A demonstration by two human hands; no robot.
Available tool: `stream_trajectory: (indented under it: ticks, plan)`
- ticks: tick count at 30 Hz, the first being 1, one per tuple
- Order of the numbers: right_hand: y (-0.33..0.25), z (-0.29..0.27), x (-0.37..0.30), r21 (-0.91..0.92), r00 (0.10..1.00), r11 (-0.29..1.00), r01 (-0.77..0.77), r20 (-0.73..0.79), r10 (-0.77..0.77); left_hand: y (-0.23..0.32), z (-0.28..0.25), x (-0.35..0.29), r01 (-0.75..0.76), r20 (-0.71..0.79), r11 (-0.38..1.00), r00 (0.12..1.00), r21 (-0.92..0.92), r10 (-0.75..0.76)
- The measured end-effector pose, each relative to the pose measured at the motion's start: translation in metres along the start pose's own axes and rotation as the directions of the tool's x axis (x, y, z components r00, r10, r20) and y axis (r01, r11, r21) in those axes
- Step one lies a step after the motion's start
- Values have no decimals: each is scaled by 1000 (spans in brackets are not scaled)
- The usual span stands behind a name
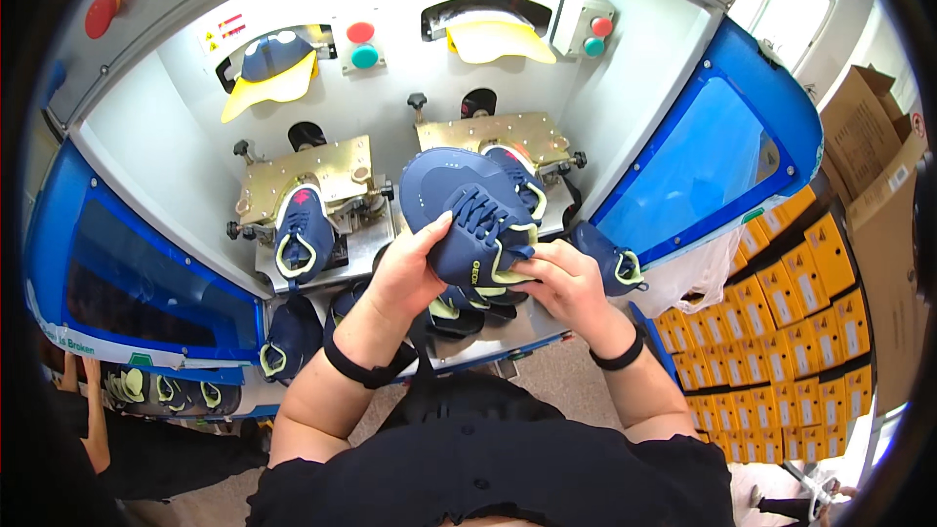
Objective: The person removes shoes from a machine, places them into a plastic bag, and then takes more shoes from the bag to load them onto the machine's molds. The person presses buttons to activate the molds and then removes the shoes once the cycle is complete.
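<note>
A navy lace-up sneaker (459, 205) with pale green lining is held up in front of me, its toe pointing away. My left hand (408, 268) grips its left side, the thumb lying near the laces. At the heel, the fingers of my right hand (566, 281) pinch the pale green collar edge. Behind it, a second navy sneaker (512, 174) sits at the right metal fixture (532, 134), partly hidden. Another sneaker (301, 229) rests at the left fixture (337, 171). More shoes lie under my hands on the machine's front ledge, largely covered.
Yellow-brimmed caps (498, 41) sit in openings of the white back wall. Button boxes (583, 24) are mounted beside them. Blue-framed doors (708, 151) flank the bay. Stacked yellow boxes (781, 303) stand at right, cartons (874, 137) behind. Another person's arm (95, 415) shows at far left.
</note>
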State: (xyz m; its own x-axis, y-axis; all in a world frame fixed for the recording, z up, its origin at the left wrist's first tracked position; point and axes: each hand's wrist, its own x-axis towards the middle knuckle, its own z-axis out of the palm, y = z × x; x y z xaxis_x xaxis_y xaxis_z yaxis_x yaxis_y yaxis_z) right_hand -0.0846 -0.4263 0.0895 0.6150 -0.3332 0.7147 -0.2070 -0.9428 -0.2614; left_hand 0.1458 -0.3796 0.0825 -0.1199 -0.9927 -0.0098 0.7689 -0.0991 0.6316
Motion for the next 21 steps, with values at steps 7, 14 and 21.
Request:
stream_trajectory:
  ticks: [7, 14, 21]
  plan:
    - [80, -13, 114, 4, 943, 995, -95, -319, 91, 9, -24, -18, -96, -27, 995, 995, 31, 97]
    - [210, 15, 224, -78, 949, 987, -142, -293, 113, 1, -55, -70, -165, -275, 986, 948, 4, 160]
    - [203, 45, 187, -150, 656, 843, -516, -703, 276, -8, -84, -147, -267, -496, 964, 838, -10, 227]
